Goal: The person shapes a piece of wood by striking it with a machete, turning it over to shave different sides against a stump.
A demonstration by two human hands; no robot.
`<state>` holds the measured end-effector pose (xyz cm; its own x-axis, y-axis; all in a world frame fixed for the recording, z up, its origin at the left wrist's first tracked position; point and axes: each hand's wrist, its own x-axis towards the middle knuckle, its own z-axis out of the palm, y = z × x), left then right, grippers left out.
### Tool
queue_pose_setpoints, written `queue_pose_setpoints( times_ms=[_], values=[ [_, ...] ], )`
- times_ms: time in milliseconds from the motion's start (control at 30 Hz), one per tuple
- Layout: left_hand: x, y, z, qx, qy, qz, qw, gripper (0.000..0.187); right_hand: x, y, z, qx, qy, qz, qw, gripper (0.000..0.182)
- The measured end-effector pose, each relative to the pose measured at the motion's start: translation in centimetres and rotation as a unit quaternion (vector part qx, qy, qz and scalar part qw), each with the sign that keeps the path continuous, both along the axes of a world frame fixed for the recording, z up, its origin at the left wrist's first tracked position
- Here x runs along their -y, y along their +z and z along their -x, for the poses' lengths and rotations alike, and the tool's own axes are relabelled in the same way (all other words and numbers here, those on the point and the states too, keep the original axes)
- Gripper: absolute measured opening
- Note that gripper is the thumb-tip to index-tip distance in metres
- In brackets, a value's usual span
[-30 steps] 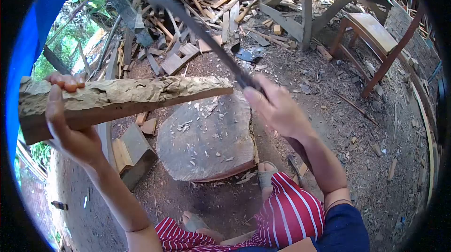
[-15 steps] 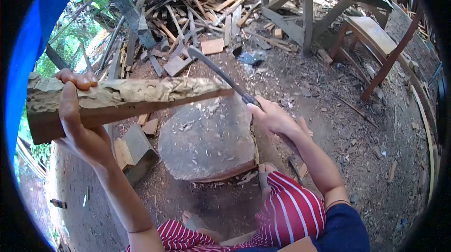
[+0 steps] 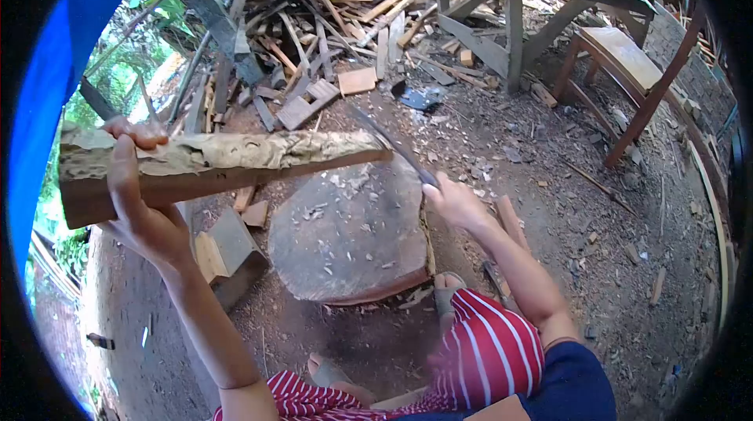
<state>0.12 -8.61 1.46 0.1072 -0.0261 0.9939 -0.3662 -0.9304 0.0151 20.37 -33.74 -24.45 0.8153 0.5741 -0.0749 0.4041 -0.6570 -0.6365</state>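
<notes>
A long wedge-shaped piece of wood [image 3: 235, 156] with a rough, pale upper face spans the left half of the view. My left hand [image 3: 141, 186] is closed round its thick left end, fingers over the top. In my right hand [image 3: 457, 200] is the handle of a machete [image 3: 392, 145], its blade slanting up and left, slightly blurred. The blade is at the wood's narrow right end; whether they touch I cannot tell. Below the wood stands a round chopping block [image 3: 349, 237] with chips scattered on it.
A pile of scrap wood [image 3: 337, 5] lies at the top. At the upper right stand a wooden bench [image 3: 514, 29] and a chair-like frame [image 3: 620, 56]. A cut block [image 3: 231, 244] sits left of the chopping block. My sandalled feet are close below it.
The machete blade has dropped slightly beside the wood's tip, and my right hand is lower and further right. The thick end of the wood has moved slightly right and up.
</notes>
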Motion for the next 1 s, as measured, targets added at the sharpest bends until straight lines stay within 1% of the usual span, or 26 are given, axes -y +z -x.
queue_pose_setpoints(
  times_ms=[33, 67, 100, 133, 167, 233, 267, 300, 333, 367, 400, 433, 500, 533, 567, 600, 633, 667, 700, 733, 767, 800, 833, 900, 933, 1000],
  values=[
    [-0.3, 0.3, 0.2, 0.005, 0.003, -0.007, 1.000, 0.018, 0.0, 1.4, -0.1, 0.005, 0.003, -0.007, 1.000, 0.048],
    [-0.6, 0.5, 0.4, -0.006, -0.053, 0.077, 0.996, 0.016, 0.8, 2.8, 0.3, -0.090, -0.010, -0.024, 0.996, 0.047],
    [-1.0, 0.4, 0.4, -0.015, -0.111, 0.165, 0.980, 0.015, 1.7, 3.6, 0.4, -0.183, -0.026, -0.038, 0.982, 0.047],
    [-1.2, 0.6, 0.1, 0.003, -0.123, 0.218, 0.968, 0.015, 1.9, 3.1, 0.0, -0.077, 0.001, -0.080, 0.994, 0.047],
    [-1.1, 0.7, 0.1, 0.000, -0.124, 0.222, 0.967, 0.015, 2.3, 3.5, -0.1, -0.081, -0.002, -0.076, 0.994, 0.047],
    [-0.9, 1.2, -0.1, -0.009, -0.118, 0.254, 0.960, 0.018, 2.5, 9.2, 0.9, -0.039, 0.047, -0.160, 0.985, 0.044],
    [-0.9, 1.1, -0.1, -0.018, -0.093, 0.218, 0.971, 0.020, 2.8, 12.3, 1.9, -0.038, 0.061, -0.208, 0.975, 0.040],
    [-0.8, 1.2, -0.2, -0.023, -0.094, 0.218, 0.971, 0.020, 2.9, 14.8, 2.8, -0.035, 0.075, -0.255, 0.963, 0.036],
    [-0.6, 1.4, -0.2, -0.028, -0.136, 0.250, 0.958, 0.020, 2.6, 16.0, 3.4, -0.037, 0.072, -0.255, 0.963, 0.036],
    [-0.4, 1.6, -0.2, -0.032, -0.176, 0.282, 0.942, 0.020, 2.3, 16.8, 4.0, 0.009, 0.071, -0.315, 0.946, 0.032],
    [0.2, 1.7, -0.3, -0.037, -0.179, 0.269, 0.946, 0.022, 2.2, 17.0, 4.3, 0.055, 0.071, -0.371, 0.924, 0.029],
    [0.5, 1.5, -0.4, -0.037, -0.179, 0.273, 0.945, 0.022, 2.0, 16.1, 4.3, 0.054, 0.071, -0.368, 0.926, 0.029],
    [0.8, 1.6, -0.5, -0.022, -0.163, 0.262, 0.951, 0.023, 0.9, 11.7, 3.9, 0.111, 0.046, -0.350, 0.929, 0.027],
    [0.7, 1.4, -0.3, -0.039, -0.183, 0.245, 0.951, 0.018, 0.7, 8.8, 3.2, 0.067, 0.052, -0.260, 0.962, 0.033],
    [0.5, 1.2, -0.3, -0.036, -0.181, 0.243, 0.952, 0.018, 0.4, 4.2, 2.3, 0.068, 0.046, -0.153, 0.985, 0.035],
    [0.3, 0.7, -0.3, -0.026, -0.070, 0.163, 0.984, 0.018, 0.5, 1.1, 1.9, 0.069, 0.039, -0.044, 0.996, 0.038],
    [-0.1, 0.4, -0.2, -0.016, 0.043, 0.076, 0.996, 0.020, 0.9, 1.1, 2.0, 0.072, 0.040, -0.048, 0.995, 0.038],
    [-0.9, 0.4, -0.1, -0.015, 0.032, 0.060, 0.998, 0.027, 0.8, 1.5, 1.5, -0.019, 0.034, -0.072, 0.997, 0.039],
    [-0.9, 0.6, 0.1, -0.012, 0.037, 0.057, 0.998, 0.027, 0.8, 1.9, 1.5, -0.114, 0.031, -0.088, 0.989, 0.041],
    [-0.7, 0.6, 0.2, -0.009, 0.023, 0.094, 0.995, 0.019, 0.9, 4.6, 2.1, -0.219, 0.001, -0.077, 0.973, 0.040],
    [-0.6, 0.6, 0.0, -0.004, 0.003, 0.129, 0.992, 0.022, 0.8, 3.3, 1.5, -0.174, 0.042, -0.155, 0.972, 0.032],
    [-0.5, 0.7, -0.3, 0.001, -0.002, 0.129, 0.992, 0.022, 1.1, 4.8, 1.4, -0.140, 0.051, -0.154, 0.977, 0.036],
    [-0.6, 0.8, -0.3, 0.007, 0.008, 0.119, 0.993, 0.019, 1.4, 7.4, 1.8, -0.108, 0.065, -0.153, 0.980, 0.040],
    [-0.5, 0.6, -0.2, 0.000, 0.029, 0.104, 0.994, 0.019, 1.9, 12.8, 3.0, -0.103, 0.101, -0.211, 0.967, 0.040],
    [-0.4, 0.8, -0.3, -0.006, 0.026, 0.105, 0.994, 0.019, 2.2, 14.6, 3.6, -0.108, 0.096, -0.210, 0.967, 0.040],
    [-0.2, 1.5, -0.2, -0.029, -0.097, 0.208, 0.973, 0.021, 2.2, 16.9, 4.3, -0.006, 0.124, -0.356, 0.926, 0.035]
  ],
)
